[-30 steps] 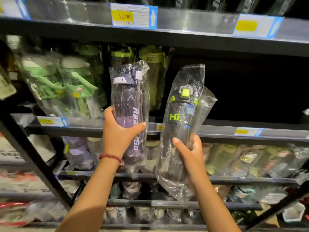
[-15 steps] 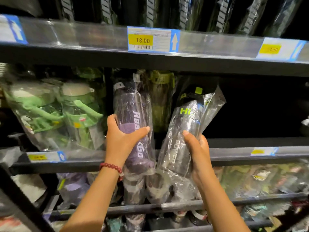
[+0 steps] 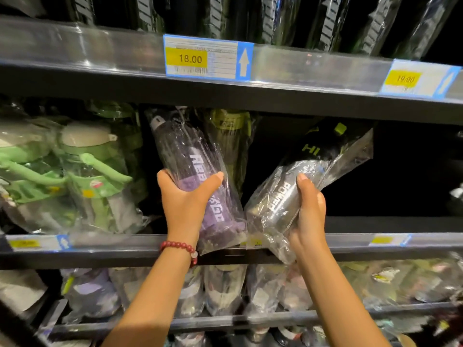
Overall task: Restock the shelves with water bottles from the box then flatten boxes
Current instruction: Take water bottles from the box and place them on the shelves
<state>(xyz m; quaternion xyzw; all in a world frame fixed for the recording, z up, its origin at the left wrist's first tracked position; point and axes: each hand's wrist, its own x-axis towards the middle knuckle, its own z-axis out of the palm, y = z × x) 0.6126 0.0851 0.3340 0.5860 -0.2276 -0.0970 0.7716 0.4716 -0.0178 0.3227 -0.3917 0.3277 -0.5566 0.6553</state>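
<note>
The left hand (image 3: 186,199), a red bead bracelet (image 3: 179,246) on its wrist, is wrapped around the lower half of a purple water bottle (image 3: 193,171) in a clear plastic bag, thumb on one side and fingers on the other. The bottle leans top-left, its base just over the front edge of the middle shelf (image 3: 375,242). The right hand (image 3: 309,211) clasps a dark bottle with green lettering (image 3: 300,181), also bagged, which tilts top-right into the dark open space of that shelf. The two bottles' lower ends nearly touch between the hands. Left of the purple bottle stand green-lidded bottles (image 3: 85,171) in bags; an olive-capped bottle (image 3: 229,136) stands behind it. The shelf above carries a price tag (image 3: 200,58) reading 18.00. More bagged bottles fill the lower shelf (image 3: 250,320).
</note>
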